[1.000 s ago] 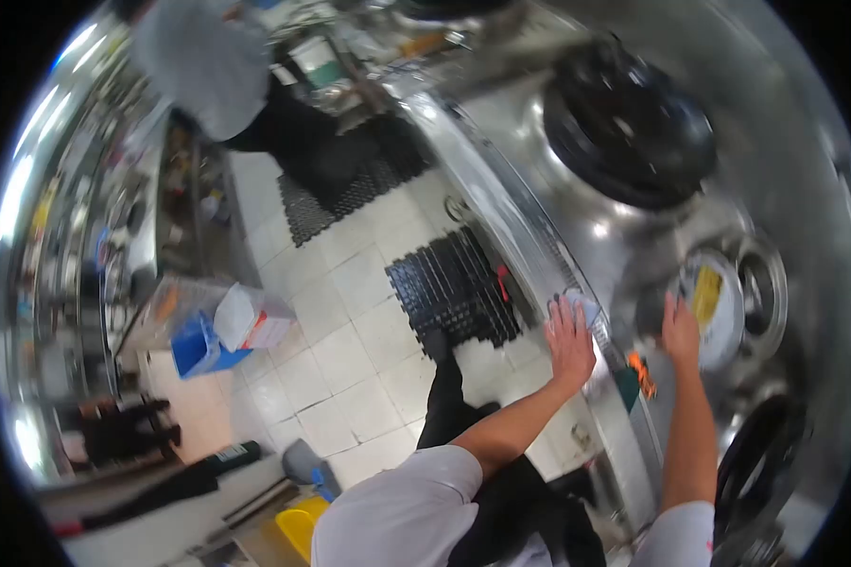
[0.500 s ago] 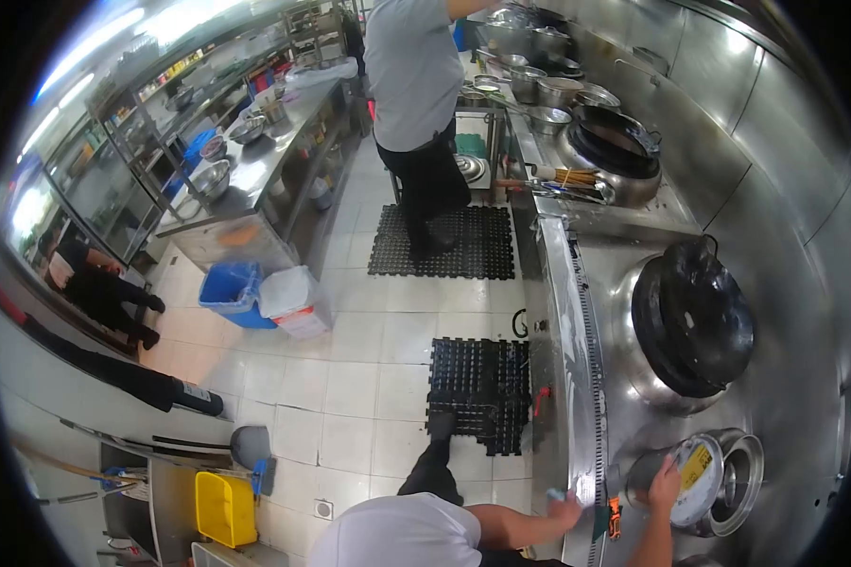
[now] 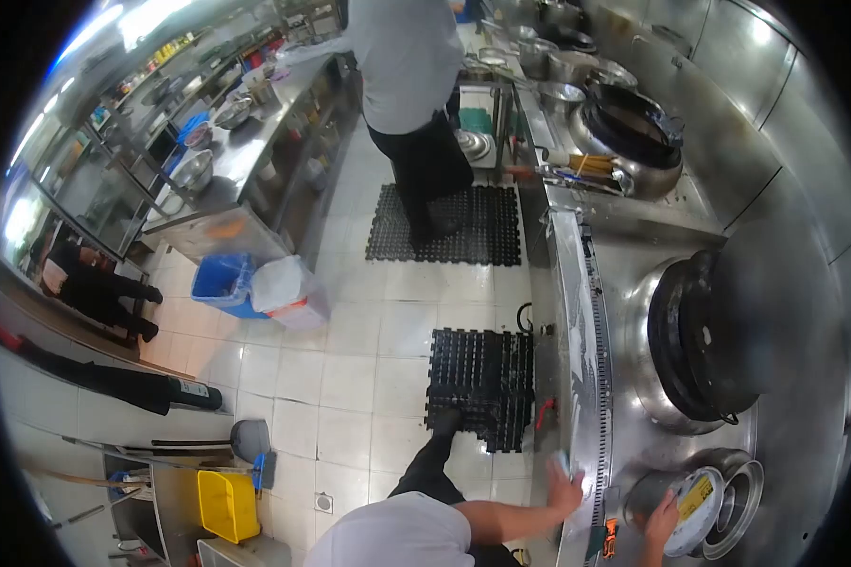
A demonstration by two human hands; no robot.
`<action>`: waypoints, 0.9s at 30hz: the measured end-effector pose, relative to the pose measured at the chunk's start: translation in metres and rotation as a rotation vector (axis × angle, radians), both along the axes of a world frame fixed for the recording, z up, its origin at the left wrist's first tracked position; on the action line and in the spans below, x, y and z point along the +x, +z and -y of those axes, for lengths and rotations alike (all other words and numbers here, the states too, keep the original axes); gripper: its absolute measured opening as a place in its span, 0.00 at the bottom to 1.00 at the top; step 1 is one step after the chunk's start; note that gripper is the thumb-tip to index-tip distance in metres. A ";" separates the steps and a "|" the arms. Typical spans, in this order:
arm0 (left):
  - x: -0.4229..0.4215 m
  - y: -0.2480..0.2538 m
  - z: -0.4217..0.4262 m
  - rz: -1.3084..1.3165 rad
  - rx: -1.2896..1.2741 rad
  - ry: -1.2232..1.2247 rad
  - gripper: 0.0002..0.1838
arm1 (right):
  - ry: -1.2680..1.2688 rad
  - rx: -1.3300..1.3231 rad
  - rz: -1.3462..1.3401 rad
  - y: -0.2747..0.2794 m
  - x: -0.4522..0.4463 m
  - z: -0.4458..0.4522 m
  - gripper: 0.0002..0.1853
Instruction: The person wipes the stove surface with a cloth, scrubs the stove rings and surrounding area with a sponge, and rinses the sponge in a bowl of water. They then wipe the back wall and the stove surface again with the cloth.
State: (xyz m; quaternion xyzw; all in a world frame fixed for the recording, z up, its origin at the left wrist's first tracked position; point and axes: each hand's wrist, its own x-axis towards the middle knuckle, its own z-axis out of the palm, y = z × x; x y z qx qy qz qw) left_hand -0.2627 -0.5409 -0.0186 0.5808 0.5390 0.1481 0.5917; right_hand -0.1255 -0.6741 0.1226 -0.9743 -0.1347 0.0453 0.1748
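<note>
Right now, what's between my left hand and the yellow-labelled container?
Head view: a dark notched strip, then metal counter; something orange sits slightly nearer you.

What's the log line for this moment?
Left hand: holding pale item, beside steel counter edge | right hand: at yellow-labelled container, grip unclear | black wok: beyond container

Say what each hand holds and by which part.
Left hand: seemingly a small pale-blue cloth, the gripped part hidden. Right hand: against the metal pot near the edge of its white lid; whether it grips can't be told.
</note>
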 end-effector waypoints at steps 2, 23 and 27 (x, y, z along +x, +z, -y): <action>0.036 -0.008 -0.068 0.063 0.225 0.058 0.40 | -0.023 -0.005 -0.056 0.000 -0.003 0.002 0.30; 0.201 0.002 -0.410 0.075 0.521 -0.011 0.37 | -0.102 -0.163 -0.118 -0.004 0.000 0.019 0.24; 0.271 -0.005 -0.555 0.029 0.429 0.070 0.38 | -0.124 -0.169 -0.144 -0.008 0.001 0.020 0.24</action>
